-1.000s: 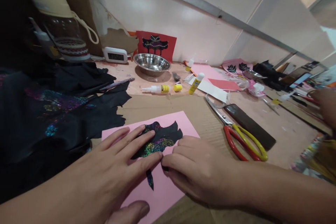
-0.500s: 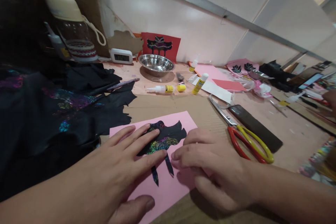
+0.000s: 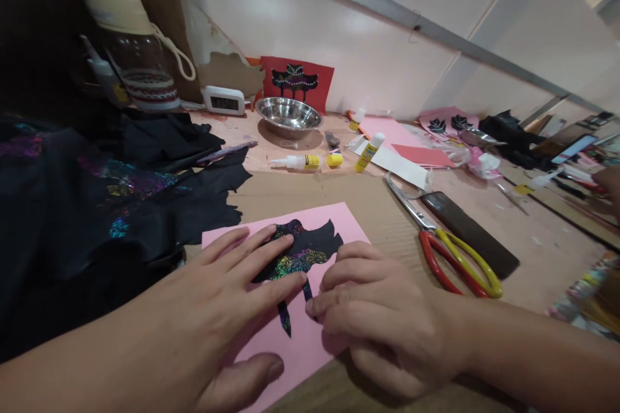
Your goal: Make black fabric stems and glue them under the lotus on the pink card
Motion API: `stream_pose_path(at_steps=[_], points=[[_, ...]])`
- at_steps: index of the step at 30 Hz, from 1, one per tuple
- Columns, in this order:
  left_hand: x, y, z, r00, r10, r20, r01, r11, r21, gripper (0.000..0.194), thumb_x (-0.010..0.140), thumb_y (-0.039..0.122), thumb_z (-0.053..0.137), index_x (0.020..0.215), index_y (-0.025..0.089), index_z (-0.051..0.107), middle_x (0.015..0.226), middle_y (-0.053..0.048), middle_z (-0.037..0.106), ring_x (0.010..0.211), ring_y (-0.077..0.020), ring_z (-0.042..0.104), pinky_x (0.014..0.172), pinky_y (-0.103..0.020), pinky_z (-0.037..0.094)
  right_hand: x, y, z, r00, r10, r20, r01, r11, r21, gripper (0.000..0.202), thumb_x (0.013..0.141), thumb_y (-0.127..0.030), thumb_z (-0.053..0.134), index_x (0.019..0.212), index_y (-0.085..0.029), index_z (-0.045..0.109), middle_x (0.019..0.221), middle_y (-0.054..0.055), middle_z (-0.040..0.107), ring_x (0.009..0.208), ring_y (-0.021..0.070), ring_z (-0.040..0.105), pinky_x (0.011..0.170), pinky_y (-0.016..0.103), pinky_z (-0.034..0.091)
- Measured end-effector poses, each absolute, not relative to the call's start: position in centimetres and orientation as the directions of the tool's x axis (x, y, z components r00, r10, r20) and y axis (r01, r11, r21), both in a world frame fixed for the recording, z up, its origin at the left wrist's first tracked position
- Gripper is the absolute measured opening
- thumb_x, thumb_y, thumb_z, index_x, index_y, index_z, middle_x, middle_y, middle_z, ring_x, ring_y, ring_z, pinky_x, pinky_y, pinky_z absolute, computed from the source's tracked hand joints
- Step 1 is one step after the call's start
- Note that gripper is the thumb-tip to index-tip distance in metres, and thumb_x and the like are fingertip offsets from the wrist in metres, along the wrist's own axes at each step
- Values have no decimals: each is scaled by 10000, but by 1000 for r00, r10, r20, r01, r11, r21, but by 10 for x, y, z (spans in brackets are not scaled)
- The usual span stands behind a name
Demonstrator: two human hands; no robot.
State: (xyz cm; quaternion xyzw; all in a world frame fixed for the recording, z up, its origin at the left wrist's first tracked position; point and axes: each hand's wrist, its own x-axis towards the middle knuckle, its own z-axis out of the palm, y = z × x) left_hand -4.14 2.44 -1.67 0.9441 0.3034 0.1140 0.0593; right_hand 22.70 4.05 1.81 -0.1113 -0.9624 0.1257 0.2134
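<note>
Left hand (image 3: 217, 297) lies spread on black cutout (image 3: 314, 248); right hand (image 3: 382, 316) curls at strip (image 3: 307, 289) beside it, can't tell if pinching.

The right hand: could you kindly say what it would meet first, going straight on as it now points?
Most likely the narrow black strip on the pink paper, which its fingertips may be touching; depth is unclear.
</note>
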Motion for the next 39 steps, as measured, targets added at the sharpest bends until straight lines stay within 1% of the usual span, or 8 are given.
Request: stream_pose_path(at_steps=[9,14,17,20,23,26,32,39], points=[[-42,26,-14,800,574,177,553,-819,153,686,915,565,630,1549,367,457,1609,-109,467,1459,-450,435,1100,-680,447,225,38,16,-864,264,429,104,927,-361,260,758,-44,517,967,-178,593,826,58,792,778,187,729,798,361,507],[-44,24,-17,778,576,249,560,-817,141,699,906,580,643,1535,317,490,1590,-95,500,1456,-401,460,1160,-585,420,225,38,14,-847,278,452,95,917,-387,262,755,-51,500,956,-190,595,785,43,784,740,161,735,802,343,521],[-46,24,-23,775,550,313,551,-829,93,722,927,571,616,1557,258,455,1586,-96,499,1435,-365,500,1166,-523,428,226,38,17,-814,281,508,93,927,-364,286,787,-72,510,1039,-179,592,968,76,816,868,170,754,901,349,537],[-50,24,-31,771,529,353,539,-839,81,827,924,568,618,1630,278,300,1603,-75,475,1425,-345,516,1172,-483,426,226,37,19,-821,354,449,226,922,-314,254,859,-99,526,1091,-170,601,1136,93,800,1096,203,730,1103,400,470],[-53,25,-38,764,537,358,553,-831,65,927,918,578,624,1664,289,157,1640,-75,409,1434,-338,507,1178,-464,415,227,36,15,-851,355,387,299,933,-200,215,894,-117,547,1093,-149,622,1129,76,800,1183,229,701,1264,458,296],[-54,25,-40,755,538,375,555,-828,72,917,917,574,627,1662,309,163,1633,-58,425,1425,-340,517,1164,-463,428,228,35,10,-865,294,406,268,956,-122,192,897,-134,564,1077,-119,629,1125,92,797,1186,233,703,1300,468,232],[-50,26,-32,761,519,390,537,-841,73,867,923,570,632,1647,288,247,1580,-74,506,1400,-333,547,1115,-445,482,229,38,8,-850,235,472,182,971,-155,178,865,-128,568,1023,-112,649,991,113,807,1070,219,756,1269,443,320],[-52,25,-32,764,529,370,543,-836,76,844,927,568,623,1640,285,270,1594,-79,485,1408,-339,537,1139,-468,462,229,37,13,-854,203,480,147,978,-151,140,844,-106,578,953,-99,666,926,97,797,961,202,762,1258,407,349]])
